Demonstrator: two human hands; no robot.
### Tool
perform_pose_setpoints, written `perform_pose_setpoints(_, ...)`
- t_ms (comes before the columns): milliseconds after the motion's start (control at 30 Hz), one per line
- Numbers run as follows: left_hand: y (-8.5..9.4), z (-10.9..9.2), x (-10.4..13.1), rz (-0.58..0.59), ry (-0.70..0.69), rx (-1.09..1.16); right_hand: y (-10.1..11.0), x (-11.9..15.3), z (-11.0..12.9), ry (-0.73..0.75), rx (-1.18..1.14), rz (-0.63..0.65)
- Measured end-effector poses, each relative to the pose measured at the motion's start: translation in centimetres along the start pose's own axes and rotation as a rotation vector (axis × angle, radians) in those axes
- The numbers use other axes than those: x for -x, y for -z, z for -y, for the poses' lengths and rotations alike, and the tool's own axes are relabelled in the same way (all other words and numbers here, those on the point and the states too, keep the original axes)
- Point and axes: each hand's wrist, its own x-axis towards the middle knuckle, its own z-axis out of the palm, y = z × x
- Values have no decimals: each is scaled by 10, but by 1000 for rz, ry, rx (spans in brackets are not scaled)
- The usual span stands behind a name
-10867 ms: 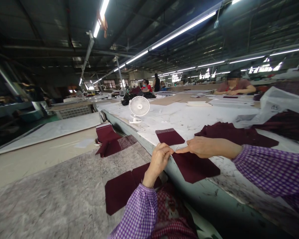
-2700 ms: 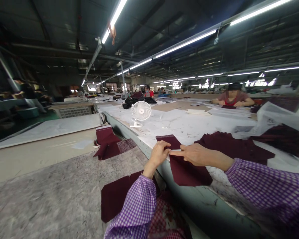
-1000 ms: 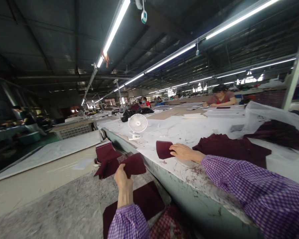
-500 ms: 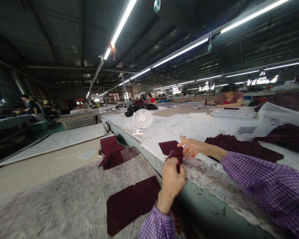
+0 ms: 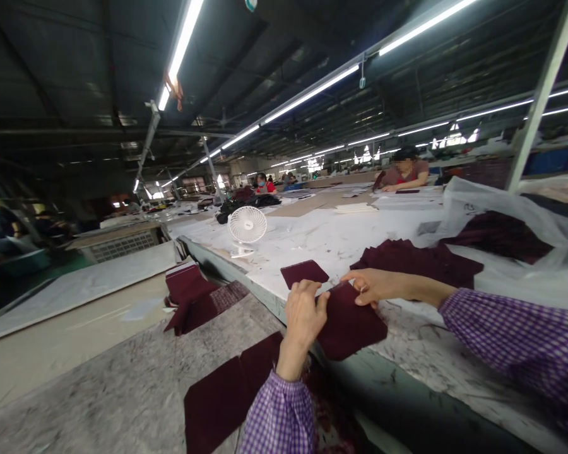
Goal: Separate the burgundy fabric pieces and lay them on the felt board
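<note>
A maroon fabric piece (image 5: 353, 328) hangs spread between my hands, over the edge of the white-covered table. My left hand (image 5: 305, 318) is closed on its upper left side, the thumb pressed against the cloth. At its upper right edge my right hand (image 5: 376, 287) pinches it between thumb and fingers. Just beyond my left fingertips a smaller maroon piece (image 5: 305, 272) lies flat on the table. A heap of maroon cut pieces (image 5: 419, 261) is behind my right hand. Left of my left forearm, more maroon panels (image 5: 220, 394) rest on the grey mottled surface.
A white clip fan (image 5: 247, 225) stands near the table's left edge. Folded maroon cloth (image 5: 189, 290) sits on the left surface, across a gap. Clear plastic sheeting (image 5: 473, 211) covers cloth at right. A co-worker (image 5: 407, 171) leans over the table's far side.
My right hand has gone from open fingers to pinching the fabric, which is now spread out flat instead of bunched in my left hand. The view has turned right.
</note>
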Motion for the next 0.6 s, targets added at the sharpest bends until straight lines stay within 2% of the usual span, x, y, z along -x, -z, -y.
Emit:
perform_pose_setpoints(133, -23, 2, -27, 168, 48, -117, 3, 0, -4, 8, 30, 14)
perform_pose_setpoints(267, -34, -5, -33, 193, 31, -106, 12, -3, -10, -1, 211, 12)
perform_pose_setpoints(333, -37, -6, -30, 188, -13, -119, 19, -4, -13, 26, 370, -37)
perform_pose_setpoints(467, -38, -5, -23, 170, -110, -161, 27, -4, -15, 220, 716, -173)
perform_pose_setpoints(600, -38, -3, -21, 138, -173, -183, 24, -5, -15, 408, 927, -172)
